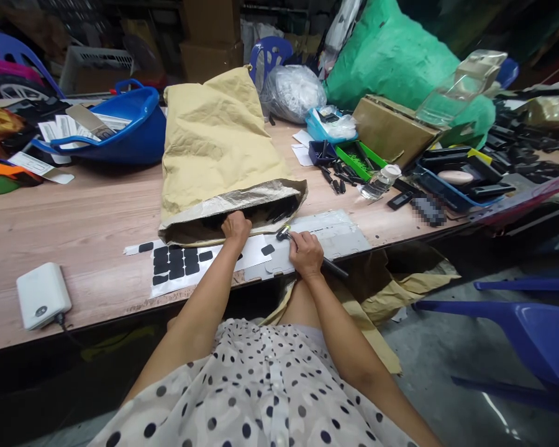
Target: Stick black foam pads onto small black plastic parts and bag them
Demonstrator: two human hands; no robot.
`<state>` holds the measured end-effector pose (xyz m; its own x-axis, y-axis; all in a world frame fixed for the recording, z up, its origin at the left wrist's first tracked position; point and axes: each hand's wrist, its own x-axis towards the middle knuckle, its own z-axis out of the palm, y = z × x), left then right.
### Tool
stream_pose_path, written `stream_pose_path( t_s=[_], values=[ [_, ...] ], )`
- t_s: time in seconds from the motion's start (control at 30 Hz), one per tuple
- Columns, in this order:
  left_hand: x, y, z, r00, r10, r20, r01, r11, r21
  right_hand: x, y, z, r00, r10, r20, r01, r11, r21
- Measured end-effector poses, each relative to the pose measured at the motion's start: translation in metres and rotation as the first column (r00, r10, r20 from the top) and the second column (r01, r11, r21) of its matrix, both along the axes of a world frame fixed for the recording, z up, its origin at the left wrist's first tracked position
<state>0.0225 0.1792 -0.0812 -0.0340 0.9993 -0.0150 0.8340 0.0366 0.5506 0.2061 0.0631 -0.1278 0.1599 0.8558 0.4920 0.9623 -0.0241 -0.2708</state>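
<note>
My left hand [237, 227] reaches to the mouth of a large tan paper sack [218, 139] lying on the table. Its fingers look curled, and what they hold is hidden. Dark pieces [282, 210] show inside the sack's opening. My right hand [306, 253] is closed around a small hammer [335, 268], its head poking out left of the fingers and its black handle to the right. Beneath both hands lies a grey-white board [340, 230]. Beside my left forearm is a white sheet with black rounded stickers [176, 263].
A white power bank [43, 295] with a cable sits at left, a blue basin [140, 127] behind it. At right are a green tray [361, 158], a clear bottle [379, 183] and a blue bin [440, 189] of black parts. A purple chair [526, 335] stands right.
</note>
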Motion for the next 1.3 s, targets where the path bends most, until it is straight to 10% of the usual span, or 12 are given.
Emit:
stream_pose_path(
  t_s=[0.1, 0.4, 0.83, 1.3],
  values=[
    [-0.007, -0.019, 0.007, 0.988, 0.135, -0.074, -0.134, 0.991, 0.019, 0.0, 0.0, 0.0, 1.0, 0.001, -0.006, -0.001, 1.0, 0.01],
    [-0.042, -0.089, -0.014, 0.957, -0.236, 0.17, 0.21, 0.965, 0.16, 0.004, 0.001, 0.0, 1.0, 0.002, -0.005, -0.002, 1.0, 0.0],
    [-0.043, -0.088, -0.023, 0.936, -0.308, 0.171, 0.283, 0.947, 0.155, 0.009, -0.001, 0.005, 0.999, 0.046, -0.018, -0.046, 0.999, -0.002],
    [-0.035, -0.089, -0.02, 0.949, -0.225, 0.221, 0.204, 0.972, 0.113, -0.052, -0.025, 0.026, 0.889, 0.354, -0.289, -0.356, 0.933, 0.048]
  ],
)
